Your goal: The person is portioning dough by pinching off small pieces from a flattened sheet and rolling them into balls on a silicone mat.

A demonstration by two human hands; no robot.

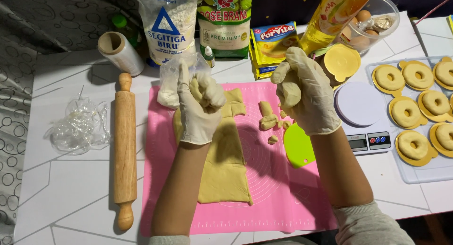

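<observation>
Above the pink mat [283,198], each gloved hand, left [198,103] and right [304,91], grips one dough lump [289,91].

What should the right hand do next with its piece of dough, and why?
Probably carry it to the scale. The right hand grips a dough lump above the pink mat, and the round scale platform beside it is bare.

Dough sheet [224,174] top — hidden under left hand [198,105].
</observation>
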